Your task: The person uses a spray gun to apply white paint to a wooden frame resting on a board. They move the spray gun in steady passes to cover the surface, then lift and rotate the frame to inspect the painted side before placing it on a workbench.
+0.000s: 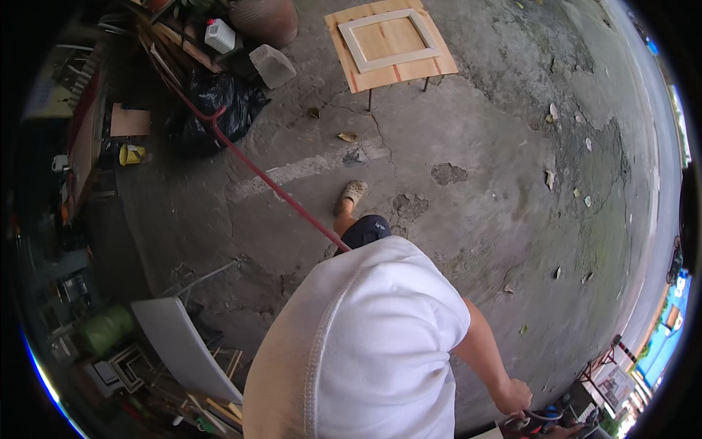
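Observation:
At the lower right my right arm reaches out from a white sleeve. My right hand [513,397] is closed, and what it grips is hidden below the fingers. Just beyond it are a pale curved hose or cable [545,418] and some dark machine-like parts [578,418], too small to make out. My left hand is out of sight, behind the white shirt [387,329] or outside the picture. A long dark red hose [281,194] runs from beside a black plastic bag [227,106] to my waist.
A wooden frame [351,47] lies on a plywood-topped stand [387,73] ahead. Left are a concrete block [272,66], a white jug [219,35], a yellow can [131,154] and a white panel [172,329]. The concrete floor [497,183] is cracked, with scattered leaves.

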`<state>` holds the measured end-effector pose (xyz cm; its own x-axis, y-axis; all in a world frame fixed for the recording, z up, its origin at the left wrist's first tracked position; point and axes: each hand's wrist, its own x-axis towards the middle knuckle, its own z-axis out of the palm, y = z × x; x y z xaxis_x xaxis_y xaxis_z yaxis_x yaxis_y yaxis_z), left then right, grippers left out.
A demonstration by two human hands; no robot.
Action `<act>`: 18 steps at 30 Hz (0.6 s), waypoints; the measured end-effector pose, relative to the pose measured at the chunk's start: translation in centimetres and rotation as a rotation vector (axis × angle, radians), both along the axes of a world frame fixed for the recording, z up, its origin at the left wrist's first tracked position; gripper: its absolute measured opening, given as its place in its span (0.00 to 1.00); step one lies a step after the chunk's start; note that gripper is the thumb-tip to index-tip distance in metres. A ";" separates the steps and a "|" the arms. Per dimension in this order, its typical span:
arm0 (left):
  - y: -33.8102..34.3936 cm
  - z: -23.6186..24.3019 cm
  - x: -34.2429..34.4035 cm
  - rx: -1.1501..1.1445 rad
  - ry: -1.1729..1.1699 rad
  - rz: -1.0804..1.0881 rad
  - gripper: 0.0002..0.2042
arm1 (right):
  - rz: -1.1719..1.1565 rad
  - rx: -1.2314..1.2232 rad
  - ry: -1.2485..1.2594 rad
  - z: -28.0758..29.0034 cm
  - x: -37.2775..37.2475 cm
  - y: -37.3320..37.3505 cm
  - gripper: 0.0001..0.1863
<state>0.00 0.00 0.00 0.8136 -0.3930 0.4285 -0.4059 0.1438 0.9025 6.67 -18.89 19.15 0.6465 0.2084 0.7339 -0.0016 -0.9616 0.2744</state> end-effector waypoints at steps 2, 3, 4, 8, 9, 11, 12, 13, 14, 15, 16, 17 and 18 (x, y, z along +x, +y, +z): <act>-5.8 -5.8 2.1 0.084 0.030 0.025 0.22 | 0.016 0.069 0.038 -6.0 2.0 -5.8 0.18; -7.9 -9.6 3.2 0.159 0.042 0.016 0.22 | 0.016 0.125 0.049 -10.1 2.6 -8.5 0.18; -9.5 -13.4 4.8 0.234 0.033 0.017 0.21 | 0.036 0.190 0.047 -14.2 3.5 -10.7 0.18; -19.2 -18.5 8.5 0.303 0.018 0.025 0.24 | 0.102 0.361 0.085 -22.0 5.9 -14.4 0.18; -22.7 -17.7 10.2 0.313 0.030 0.065 0.24 | 0.148 0.394 0.094 -22.5 6.7 -14.8 0.18; -27.4 -16.5 12.0 0.312 0.018 0.088 0.24 | 0.196 0.442 0.109 -23.0 7.4 -15.5 0.18; -28.8 -15.9 12.2 0.307 -0.005 0.071 0.24 | 0.202 0.468 0.105 -23.4 7.3 -15.8 0.18; -29.8 -15.4 12.4 0.299 -0.027 0.058 0.24 | 0.209 0.485 0.109 -23.0 7.1 -16.2 0.19; -29.6 -15.6 12.1 0.334 -0.026 0.012 0.23 | 0.210 0.512 0.112 -23.0 7.0 -16.7 0.19; -28.9 -15.8 11.3 0.364 -0.026 -0.030 0.21 | 0.214 0.533 0.108 -22.9 6.9 -17.4 0.19; -27.9 -16.0 10.4 0.393 -0.026 -0.065 0.20 | 0.218 0.553 0.108 -22.7 6.6 -17.9 0.19; -27.0 -17.1 9.8 0.405 0.028 -0.016 0.20 | 0.242 0.571 0.119 -22.7 6.8 -17.7 0.19; -26.0 -18.5 9.0 0.420 0.085 0.042 0.21 | 0.276 0.592 0.131 -22.5 7.0 -17.5 0.19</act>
<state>9.00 -25.96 -18.50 0.8581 -0.4848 0.1695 -0.3255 -0.2581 0.9096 13.66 -36.42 -3.37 0.7187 -0.0349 0.6945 0.2636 -0.9105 -0.3186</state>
